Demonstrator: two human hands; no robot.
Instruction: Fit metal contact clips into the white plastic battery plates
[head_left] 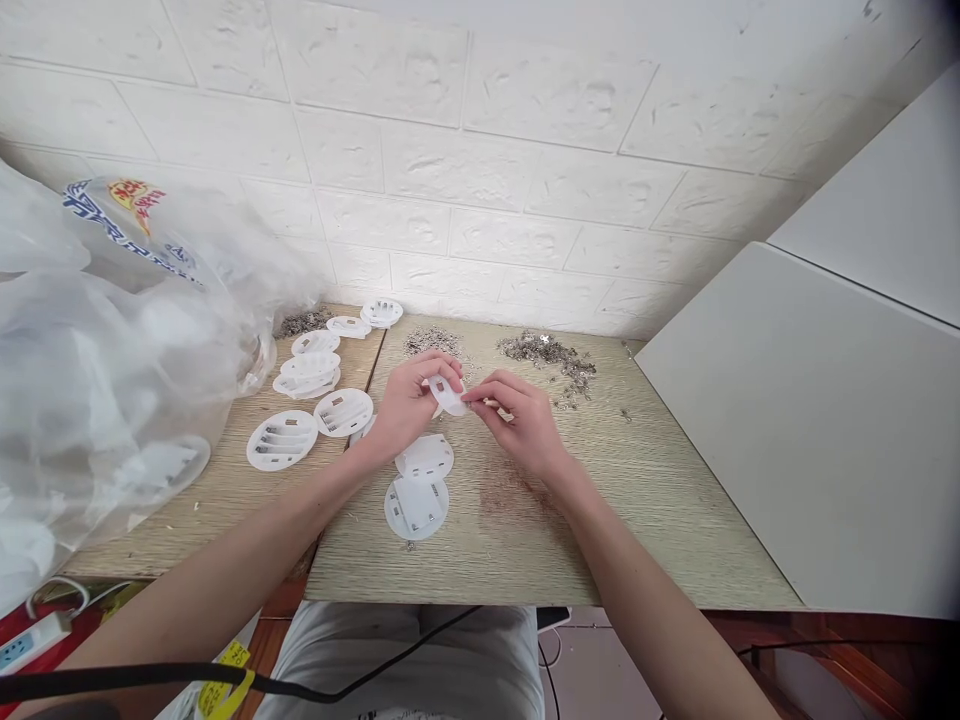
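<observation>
My left hand holds a round white plastic piece above the table, its fingers closed on the left edge. At the piece's right edge, my right hand pinches with thumb and forefinger; whatever is between those fingertips is too small to make out. Just below my left hand lie two overlapping white discs, an upper one and a lower one. Behind my hands are a pile of small metal pieces and a larger, darker metal pile.
More white discs lie on the left part of the wooden table. A big clear plastic bag bulges at the left. On the right stands a large pale panel. A white brick-patterned wall closes the back.
</observation>
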